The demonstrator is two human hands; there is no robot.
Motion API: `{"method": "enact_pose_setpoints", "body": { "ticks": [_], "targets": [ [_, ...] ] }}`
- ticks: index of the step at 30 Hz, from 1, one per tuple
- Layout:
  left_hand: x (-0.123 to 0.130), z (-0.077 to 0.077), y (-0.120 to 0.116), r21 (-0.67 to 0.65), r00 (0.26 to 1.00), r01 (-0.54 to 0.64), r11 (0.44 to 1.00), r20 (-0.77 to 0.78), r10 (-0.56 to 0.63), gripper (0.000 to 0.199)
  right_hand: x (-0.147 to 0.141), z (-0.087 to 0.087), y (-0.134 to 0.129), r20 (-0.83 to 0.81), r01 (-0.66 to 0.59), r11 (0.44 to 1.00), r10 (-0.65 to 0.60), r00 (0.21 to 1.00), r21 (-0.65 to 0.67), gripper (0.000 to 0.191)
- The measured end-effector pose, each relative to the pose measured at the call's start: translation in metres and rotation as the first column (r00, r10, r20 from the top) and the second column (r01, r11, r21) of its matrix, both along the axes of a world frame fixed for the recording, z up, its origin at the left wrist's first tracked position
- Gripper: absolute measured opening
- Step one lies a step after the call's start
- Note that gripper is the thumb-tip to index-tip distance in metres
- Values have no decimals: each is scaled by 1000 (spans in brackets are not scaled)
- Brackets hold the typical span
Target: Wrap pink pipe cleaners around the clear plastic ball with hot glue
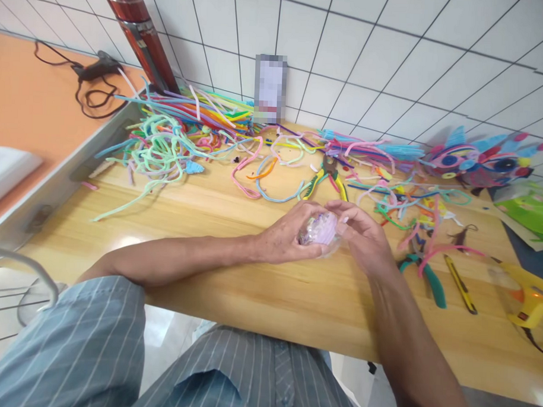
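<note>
My left hand (285,235) is wrapped around a clear plastic, lilac-coloured rounded piece (320,230) above the near middle of the wooden table. Its exact kind does not show. From the right, my right hand (362,233) grips the edge of the same piece between thumb and fingers. Just beyond my hands lie yellow-and-green handled pliers (329,177), jaws pointing away from me. Loops of blue and pink pipe cleaners (278,199) are beside them. Parts of the held piece are covered by my fingers.
Bundled pipe cleaners (203,109) and a tangled pale-green heap (160,146) lie at the back left, by a red flask (141,38). At right are teal-handled pliers (432,284), a yellow cutter knife (461,284) and a yellow glue gun (531,293). A phone (270,87) leans on the tiled wall.
</note>
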State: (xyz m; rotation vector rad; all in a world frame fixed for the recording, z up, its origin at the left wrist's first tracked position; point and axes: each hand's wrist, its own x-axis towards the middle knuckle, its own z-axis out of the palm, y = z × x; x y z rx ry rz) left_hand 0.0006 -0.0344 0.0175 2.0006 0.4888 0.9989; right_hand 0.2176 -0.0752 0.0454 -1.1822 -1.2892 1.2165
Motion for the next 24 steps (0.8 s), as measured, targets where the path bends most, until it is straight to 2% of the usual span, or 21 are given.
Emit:
{"method": "enact_pose_setpoints", "body": {
  "ticks": [5,13,17,21,24],
  "targets": [
    [-1,-7,1,73,1000,-14,997,27,12,67,-6,0,0,-44,18,998,-21,999,-65,36],
    [1,-23,4,206,998,-51,977,48,42,75,-10,-4,-1,-145,8,987,-33,989,-163,37],
    [1,-15,4,152,997,-76,985,5,76,81,-12,-5,-2,-122,8,996,-19,992,-92,34],
    [-1,-4,3,56,998,-41,998,-42,43,64,-12,-5,-3,-84,11,998,-16,996,-58,30],
    [-2,-4,2,57,998,-44,997,-33,46,60,-9,-6,-3,-28,25,998,-27,999,-63,27]
  ]
}}
